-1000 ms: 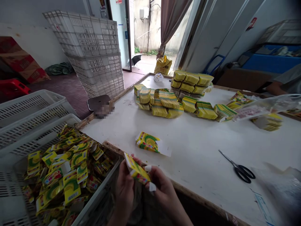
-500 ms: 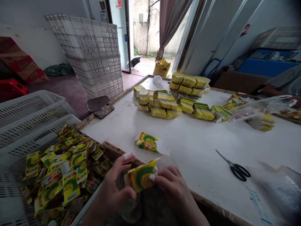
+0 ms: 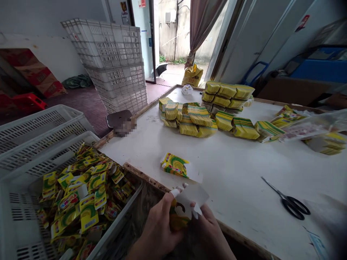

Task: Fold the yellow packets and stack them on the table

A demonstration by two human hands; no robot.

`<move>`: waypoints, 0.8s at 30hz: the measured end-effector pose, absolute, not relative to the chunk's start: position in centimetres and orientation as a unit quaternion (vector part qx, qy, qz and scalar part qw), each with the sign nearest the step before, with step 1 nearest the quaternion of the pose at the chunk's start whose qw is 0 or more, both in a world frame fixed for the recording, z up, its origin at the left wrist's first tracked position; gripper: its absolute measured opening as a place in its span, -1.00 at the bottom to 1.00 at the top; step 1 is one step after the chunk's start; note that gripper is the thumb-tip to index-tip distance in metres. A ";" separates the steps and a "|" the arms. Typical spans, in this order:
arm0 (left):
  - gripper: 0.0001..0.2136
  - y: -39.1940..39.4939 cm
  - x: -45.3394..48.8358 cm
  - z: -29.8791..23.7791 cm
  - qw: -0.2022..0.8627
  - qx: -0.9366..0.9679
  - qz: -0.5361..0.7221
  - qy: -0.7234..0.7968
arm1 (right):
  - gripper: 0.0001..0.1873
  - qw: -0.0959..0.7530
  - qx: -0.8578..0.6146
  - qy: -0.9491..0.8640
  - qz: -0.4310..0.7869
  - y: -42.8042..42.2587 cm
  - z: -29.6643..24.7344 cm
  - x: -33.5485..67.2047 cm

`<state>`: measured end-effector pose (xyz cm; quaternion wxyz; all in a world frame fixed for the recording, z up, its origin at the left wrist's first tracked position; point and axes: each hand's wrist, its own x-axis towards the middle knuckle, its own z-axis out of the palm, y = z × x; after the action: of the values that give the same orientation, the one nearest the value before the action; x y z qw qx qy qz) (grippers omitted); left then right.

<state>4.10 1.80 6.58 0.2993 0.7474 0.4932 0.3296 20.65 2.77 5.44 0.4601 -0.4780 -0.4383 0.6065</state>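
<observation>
Bottom centre of the frame, both hands are busy. The left hand [image 3: 159,231] and the right hand [image 3: 210,233] meet over the near edge of the desk [image 3: 238,169], and between them sits a small yellow carton [image 3: 187,202], its white inner flap turned up toward the camera. The fingers [image 3: 202,213] of the right hand are pinched onto the flap's right side. The left hand's fingers are clasped around the yellow body from the left, thumb up along its edge. The carton is gripped from both sides and held just off the desk's wooden rim.

Just above it in the frame, a little pile of flattened cartons [image 3: 175,164] lies on the desk, near the hands but apart from them. At lower left, a white crate [image 3: 16,209] is heaped with loose yellow cartons [image 3: 81,195]. Black scissors [image 3: 291,204] lie at lower right, well apart. Banded bundles [image 3: 200,119] crowd the upper centre of the desk.
</observation>
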 end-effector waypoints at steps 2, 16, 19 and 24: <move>-0.25 1.8 4.7 6.6 0.287 0.763 0.342 0.469 | -0.33 0.451 -0.451 -0.395 0.661 2.7 5.6 20.0; -0.45 1.8 5.1 6.9 0.347 0.740 0.329 0.474 | -0.41 0.423 -0.442 -0.644 0.459 1.2 5.8 19.8; -0.32 1.9 5.2 6.0 0.341 0.731 0.366 0.464 | -0.47 0.450 -0.421 -0.692 0.376 0.2 4.5 19.1; -0.45 1.7 5.1 5.5 0.304 0.705 0.418 0.486 | -0.49 0.456 -0.423 -0.721 0.306 0.6 4.0 20.1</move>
<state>5.08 1.75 5.51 0.3035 0.7047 0.4865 0.4179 20.05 0.55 3.98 0.4560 -0.4232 -0.7206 0.3061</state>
